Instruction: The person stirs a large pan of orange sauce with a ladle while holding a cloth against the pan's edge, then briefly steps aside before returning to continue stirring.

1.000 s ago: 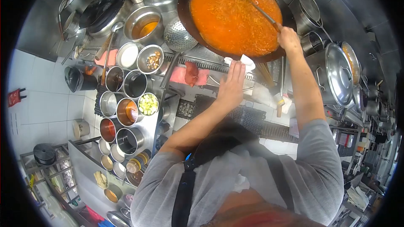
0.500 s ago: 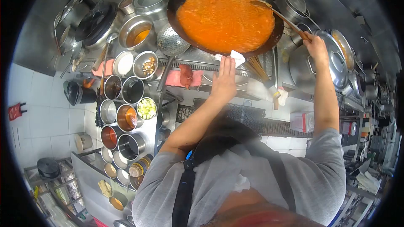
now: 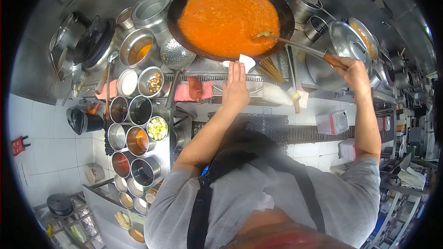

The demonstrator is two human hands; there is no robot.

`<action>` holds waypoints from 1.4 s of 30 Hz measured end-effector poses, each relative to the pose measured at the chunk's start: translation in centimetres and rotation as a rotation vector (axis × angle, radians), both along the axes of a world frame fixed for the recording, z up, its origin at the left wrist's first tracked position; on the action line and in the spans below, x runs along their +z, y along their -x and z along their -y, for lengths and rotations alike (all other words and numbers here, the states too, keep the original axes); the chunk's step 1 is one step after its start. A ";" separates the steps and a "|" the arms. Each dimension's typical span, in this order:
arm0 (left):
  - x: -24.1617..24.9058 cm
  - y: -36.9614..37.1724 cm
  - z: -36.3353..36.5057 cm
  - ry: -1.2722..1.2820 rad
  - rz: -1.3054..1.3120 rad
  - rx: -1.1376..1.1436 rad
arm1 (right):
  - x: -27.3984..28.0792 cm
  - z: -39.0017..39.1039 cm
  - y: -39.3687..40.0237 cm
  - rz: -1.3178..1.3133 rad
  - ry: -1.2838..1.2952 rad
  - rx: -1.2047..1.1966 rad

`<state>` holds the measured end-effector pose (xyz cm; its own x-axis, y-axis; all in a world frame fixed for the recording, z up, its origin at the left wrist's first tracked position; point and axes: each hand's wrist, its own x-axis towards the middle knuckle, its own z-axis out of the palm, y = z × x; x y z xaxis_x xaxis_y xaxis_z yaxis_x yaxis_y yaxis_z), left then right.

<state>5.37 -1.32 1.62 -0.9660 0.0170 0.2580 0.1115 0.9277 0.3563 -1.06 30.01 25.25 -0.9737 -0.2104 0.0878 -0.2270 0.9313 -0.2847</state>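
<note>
A large dark wok full of thick orange sauce sits on the stove at the top of the view. My left hand presses a folded white cloth against the wok's near rim; the thumb and the undersides of the fingers are hidden. Out to the right, my right hand is closed around the wooden grip of a long-handled ladle. The ladle's head is mostly sunk in the sauce, near the right side of the wok.
Several metal pots of ingredients stand at left, including chopped green vegetable. A perforated skimmer lies left of the wok. Pink cloths and a bamboo brush lie along the stove front. A lidded pot stands at right.
My right hand has moved right and down, and the ladle's head has shifted from the wok's right edge inward and nearer me. My left hand stays on the cloth. The whole view has shifted slightly.
</note>
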 end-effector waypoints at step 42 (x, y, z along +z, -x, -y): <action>0.7 -0.3 0.6 -0.023 0.085 -0.031 | -5.2 2.1 13.0 -0.155 -0.054 -0.041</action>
